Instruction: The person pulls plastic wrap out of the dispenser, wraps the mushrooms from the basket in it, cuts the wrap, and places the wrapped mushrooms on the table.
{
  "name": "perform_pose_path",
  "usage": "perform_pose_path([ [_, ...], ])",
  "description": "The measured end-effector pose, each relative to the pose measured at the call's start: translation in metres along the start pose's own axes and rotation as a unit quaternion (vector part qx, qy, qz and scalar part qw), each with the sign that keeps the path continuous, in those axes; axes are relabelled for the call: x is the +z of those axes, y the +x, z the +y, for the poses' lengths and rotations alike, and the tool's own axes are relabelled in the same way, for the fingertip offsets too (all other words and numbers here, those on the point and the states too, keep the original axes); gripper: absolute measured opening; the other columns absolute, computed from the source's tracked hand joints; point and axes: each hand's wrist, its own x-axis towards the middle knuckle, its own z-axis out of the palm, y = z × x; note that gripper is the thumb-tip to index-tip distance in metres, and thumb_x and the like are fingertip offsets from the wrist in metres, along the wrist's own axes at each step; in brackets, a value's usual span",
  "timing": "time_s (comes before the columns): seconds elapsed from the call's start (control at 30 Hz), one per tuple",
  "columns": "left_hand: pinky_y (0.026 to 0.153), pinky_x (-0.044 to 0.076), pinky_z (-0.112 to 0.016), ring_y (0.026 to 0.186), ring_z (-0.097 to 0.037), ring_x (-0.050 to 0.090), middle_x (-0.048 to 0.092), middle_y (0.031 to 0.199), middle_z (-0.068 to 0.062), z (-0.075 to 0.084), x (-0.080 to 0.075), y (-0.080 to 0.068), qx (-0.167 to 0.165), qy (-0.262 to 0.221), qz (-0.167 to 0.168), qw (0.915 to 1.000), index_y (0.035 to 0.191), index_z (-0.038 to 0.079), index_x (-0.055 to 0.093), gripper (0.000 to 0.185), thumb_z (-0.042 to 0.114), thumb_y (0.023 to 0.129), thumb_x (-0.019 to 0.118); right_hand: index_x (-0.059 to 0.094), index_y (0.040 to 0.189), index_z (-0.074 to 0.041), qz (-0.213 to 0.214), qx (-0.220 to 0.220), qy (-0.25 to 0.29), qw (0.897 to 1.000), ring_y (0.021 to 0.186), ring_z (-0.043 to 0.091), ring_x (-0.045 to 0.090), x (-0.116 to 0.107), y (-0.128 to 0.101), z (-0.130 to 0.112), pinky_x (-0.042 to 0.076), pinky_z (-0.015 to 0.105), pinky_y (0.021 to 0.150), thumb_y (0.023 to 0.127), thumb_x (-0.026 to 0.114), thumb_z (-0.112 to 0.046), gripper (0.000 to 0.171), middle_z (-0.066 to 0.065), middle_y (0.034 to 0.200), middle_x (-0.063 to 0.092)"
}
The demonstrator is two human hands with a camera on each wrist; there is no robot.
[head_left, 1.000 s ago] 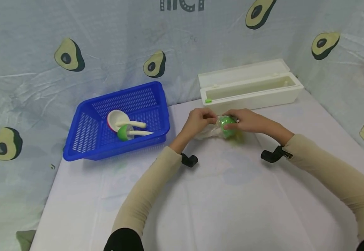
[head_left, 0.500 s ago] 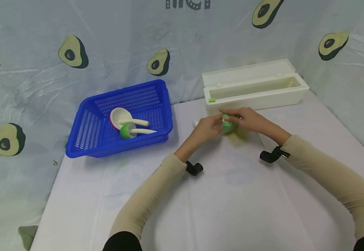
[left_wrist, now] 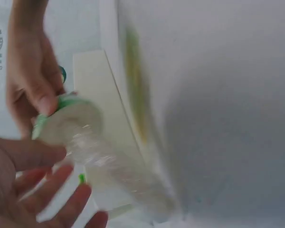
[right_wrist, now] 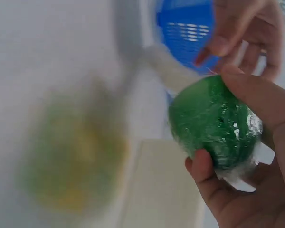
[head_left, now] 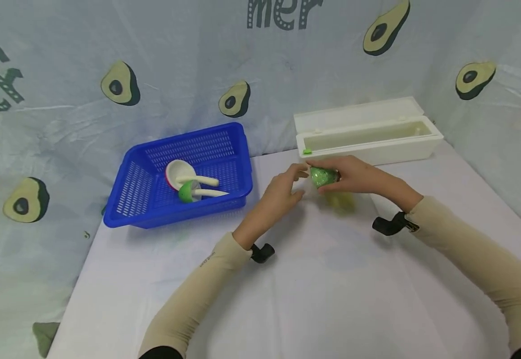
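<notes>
My right hand (head_left: 355, 177) grips a ladle by its green bowl (head_left: 324, 176), thumb and fingers curled round the sides. In the right wrist view, shiny clear plastic film covers the green bowl (right_wrist: 218, 121), and white tabs (right_wrist: 240, 183) stick out beneath it. The left wrist view shows the ladle's pale handle (left_wrist: 123, 173), also wrapped in film, slanting down to the right, partly blurred. My left hand (head_left: 280, 197) is beside the handle, its fingers spread and relaxed, holding nothing.
A blue mesh basket (head_left: 177, 217) at the left holds a red-and-white ladle (head_left: 179, 172) and a green-and-white ladle (head_left: 188, 191). Behind my hands stands a long white box (head_left: 373, 149), lid raised, with a green tab (head_left: 307, 151). A yellow-green patch (head_left: 341, 202) shows on the tabletop.
My left hand has come away from the ladle's bowl and its fingers have opened out. My right hand keeps its grip. The head view has tilted up slightly.
</notes>
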Motion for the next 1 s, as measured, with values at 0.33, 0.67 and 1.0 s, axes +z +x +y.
perform_pose_path([
  [0.33, 0.095, 0.051, -0.040, 0.113, -0.031, 0.058, 0.056, 0.124, -0.017, -0.007, 0.004, -0.018, -0.076, -0.053, 0.101, 0.9906, 0.122, 0.001, 0.049, 0.023, 0.007, 0.102, 0.060, 0.055, 0.147, -0.020, -0.070, -0.091, 0.023, 0.993, 0.117, 0.019, 0.059, -0.049, 0.046, -0.015, 0.056, 0.044, 0.089, 0.088, 0.082, -0.019, 0.065, 0.002, 0.145, 0.056],
  [0.67, 0.070, 0.049, -0.034, 0.087, -0.025, 0.059, 0.064, 0.111, -0.021, -0.016, 0.008, -0.012, -0.130, -0.105, 0.116, 0.9791, 0.116, 0.004, 0.038, 0.040, 0.004, 0.093, 0.072, 0.054, 0.147, -0.014, -0.146, -0.075, 0.059, 0.985, 0.132, 0.025, 0.052, -0.069, 0.085, -0.024, 0.051, 0.047, 0.103, 0.093, 0.076, -0.012, 0.058, 0.006, 0.150, 0.052],
  [1.0, 0.077, 0.049, -0.035, 0.097, -0.029, 0.064, 0.067, 0.109, -0.021, -0.021, 0.017, 0.008, -0.139, -0.174, 0.187, 0.9566, 0.121, 0.002, 0.032, 0.024, -0.004, 0.103, 0.047, 0.046, 0.153, -0.016, -0.189, -0.022, 0.005, 0.982, 0.146, 0.027, 0.038, -0.072, 0.133, -0.022, 0.036, 0.049, 0.116, 0.100, 0.066, -0.025, 0.057, 0.006, 0.158, 0.043],
])
